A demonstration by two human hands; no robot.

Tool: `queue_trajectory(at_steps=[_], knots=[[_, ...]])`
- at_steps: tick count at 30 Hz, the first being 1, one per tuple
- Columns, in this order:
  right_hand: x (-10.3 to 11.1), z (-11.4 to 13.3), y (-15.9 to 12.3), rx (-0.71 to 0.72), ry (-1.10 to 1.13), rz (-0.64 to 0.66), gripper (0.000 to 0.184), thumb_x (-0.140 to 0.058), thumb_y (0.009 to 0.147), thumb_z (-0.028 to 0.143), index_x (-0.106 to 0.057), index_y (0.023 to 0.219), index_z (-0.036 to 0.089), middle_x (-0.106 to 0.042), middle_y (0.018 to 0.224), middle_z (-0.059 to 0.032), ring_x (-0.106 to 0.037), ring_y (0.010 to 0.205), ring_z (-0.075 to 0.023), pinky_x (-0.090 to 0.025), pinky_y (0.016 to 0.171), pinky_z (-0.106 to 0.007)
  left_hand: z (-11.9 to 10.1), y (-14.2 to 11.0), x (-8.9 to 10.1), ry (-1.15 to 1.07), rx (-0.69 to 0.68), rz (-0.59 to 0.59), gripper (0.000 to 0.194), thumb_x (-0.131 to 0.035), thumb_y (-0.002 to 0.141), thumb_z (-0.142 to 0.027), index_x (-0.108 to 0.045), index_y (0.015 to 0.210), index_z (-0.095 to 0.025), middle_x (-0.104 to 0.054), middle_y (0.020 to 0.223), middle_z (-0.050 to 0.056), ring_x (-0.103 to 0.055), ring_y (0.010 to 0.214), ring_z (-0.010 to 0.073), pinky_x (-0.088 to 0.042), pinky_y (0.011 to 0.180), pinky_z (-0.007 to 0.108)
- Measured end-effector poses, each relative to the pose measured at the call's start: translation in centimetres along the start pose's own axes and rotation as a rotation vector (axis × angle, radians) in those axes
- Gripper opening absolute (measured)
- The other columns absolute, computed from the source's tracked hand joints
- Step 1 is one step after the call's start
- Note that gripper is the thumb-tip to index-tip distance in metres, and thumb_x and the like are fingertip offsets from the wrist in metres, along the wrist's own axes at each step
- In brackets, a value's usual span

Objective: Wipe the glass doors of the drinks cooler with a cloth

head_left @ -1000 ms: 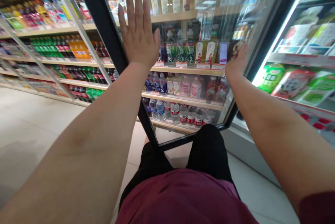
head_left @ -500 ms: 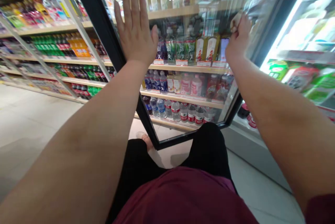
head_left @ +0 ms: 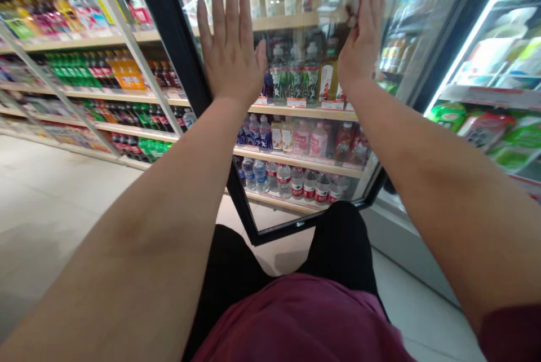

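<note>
Black door frame (head_left: pixel 167 18), maroon shirt (head_left: pixel 300 317), black trousers (head_left: pixel 340 238), pink bottles (head_left: pixel 318 141), whitish floor (head_left: pixel 42 193)

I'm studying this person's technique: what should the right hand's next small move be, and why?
Perhaps slide the pale wad in the right hand slightly along the glass door, which it seems to touch: the left hand is spread flat beside the black frame, perhaps steadying it.

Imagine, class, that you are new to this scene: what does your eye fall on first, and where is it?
Probably the left hand, fingers spread flat on the glass door near its left edge. Next comes the right hand, farther right at the same pane, with a pale wad at its fingers. Through the glass, colourful bottles line the shelves.
</note>
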State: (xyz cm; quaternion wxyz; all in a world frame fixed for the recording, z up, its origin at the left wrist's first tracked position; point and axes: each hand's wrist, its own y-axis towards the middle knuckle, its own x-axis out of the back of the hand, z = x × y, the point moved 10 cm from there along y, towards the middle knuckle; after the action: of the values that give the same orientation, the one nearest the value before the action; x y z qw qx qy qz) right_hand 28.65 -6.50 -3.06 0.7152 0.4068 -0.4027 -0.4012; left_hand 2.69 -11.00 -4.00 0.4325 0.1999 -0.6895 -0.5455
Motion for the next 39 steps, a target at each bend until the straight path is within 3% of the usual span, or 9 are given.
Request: queue_trajectory(at_steps=[5,9,11,14,20,27,31,34,39], knots=[[-0.5,2.2,0.3,0.079,-0.066,-0.005,0.075,-0.027,0.095,-0.001,-0.030,0.165,0.025,-0.026,0.175,0.0119,-0.010,0.165,-0.0067,-0.006,0.141,-0.037,-0.2,-0.1,0.0,-0.053,0.021,0.013,0.078,-0.042,0.101,-0.046,-0.024,0.172,-0.017,-0.011,0.177,-0.010,0.001,0.166,0.0233,0.013,0.137,0.048],[-1.1,4.5,-1.1,0.160,-0.063,0.029,0.066,-0.023,0.102,0.009,-0.037,0.159,0.039,-0.033,0.171,0.0186,-0.014,0.164,-0.0035,-0.011,0.140,-0.033,-0.1,-0.1,-0.4,-0.085,0.016,0.061,0.079,-0.038,0.100,-0.052,-0.018,0.173,-0.029,-0.005,0.174,-0.020,0.006,0.165,0.0210,0.019,0.135,0.051],[-0.8,5.2,-0.7,0.125,-0.064,0.035,0.067,-0.027,0.099,0.006,-0.036,0.161,0.030,-0.032,0.173,0.0144,-0.015,0.163,-0.0019,-0.010,0.139,-0.025,-0.1,-0.1,-0.6,-0.132,0.031,0.079,0.081,-0.041,0.099,-0.055,-0.016,0.173,-0.032,-0.005,0.173,-0.022,0.010,0.165,0.0217,0.023,0.132,0.055],[-0.4,5.7,0.0,0.051,-0.047,0.028,0.070,-0.031,0.097,0.002,-0.033,0.163,0.022,-0.030,0.174,0.0114,-0.014,0.163,-0.0028,-0.007,0.140,-0.026,0.0,0.0,-0.5,-0.139,0.057,0.072,0.082,-0.041,0.099,-0.049,-0.016,0.172,-0.023,-0.002,0.175,-0.016,0.011,0.165,0.0221,0.025,0.130,0.060],[-1.4,6.8,-1.4,0.153,-0.063,0.064,0.076,-0.027,0.096,0.007,-0.038,0.158,0.050,-0.030,0.168,0.0275,-0.012,0.162,0.0024,-0.012,0.139,-0.026,-0.4,-0.1,-0.5,-0.042,0.032,0.092,0.083,-0.034,0.099,-0.052,-0.014,0.172,-0.018,-0.003,0.176,-0.012,0.011,0.165,0.0191,0.021,0.132,0.055],[-1.4,7.3,1.8,0.081,-0.061,0.025,0.080,-0.033,0.089,-0.005,-0.039,0.165,0.021,-0.033,0.172,0.0119,-0.019,0.164,-0.0093,-0.012,0.139,-0.035,-0.1,0.0,-0.3,-0.111,0.043,0.103,0.087,-0.039,0.096,-0.063,-0.013,0.173,-0.034,-0.008,0.172,-0.023,0.021,0.161,0.0122,0.021,0.134,0.051],[-2.4,7.9,0.3,0.326,0.139,-0.061,0.069,-0.031,0.097,0.011,-0.050,0.156,0.041,-0.042,0.166,0.0187,-0.022,0.163,-0.0071,-0.018,0.138,-0.032,0.3,0.2,-0.7,-0.042,0.027,0.075,0.082,-0.035,0.100,-0.054,-0.017,0.173,-0.022,-0.002,0.175,-0.017,0.014,0.164,0.0147,0.018,0.136,0.045],[-3.7,7.2,1.5,0.353,0.300,-0.125,0.063,-0.040,0.093,0.022,-0.059,0.145,0.051,-0.050,0.159,0.0218,-0.032,0.161,-0.0141,-0.022,0.137,-0.033,0.9,0.6,-1.5,-0.030,0.023,0.071,0.088,-0.042,0.098,-0.055,-0.015,0.173,-0.018,-0.007,0.176,-0.015,0.019,0.163,0.0143,0.019,0.136,0.042],[-4.8,8.5,2.5,0.404,0.236,-0.133,0.068,-0.036,0.092,0.013,-0.053,0.157,0.019,-0.047,0.167,0.0047,-0.027,0.163,-0.0187,-0.021,0.139,-0.043,1.4,0.9,-1.9,0.003,0.025,0.042,0.090,-0.046,0.098,-0.055,-0.014,0.173,-0.016,-0.004,0.177,-0.013,0.020,0.163,0.0165,0.024,0.134,0.042]])
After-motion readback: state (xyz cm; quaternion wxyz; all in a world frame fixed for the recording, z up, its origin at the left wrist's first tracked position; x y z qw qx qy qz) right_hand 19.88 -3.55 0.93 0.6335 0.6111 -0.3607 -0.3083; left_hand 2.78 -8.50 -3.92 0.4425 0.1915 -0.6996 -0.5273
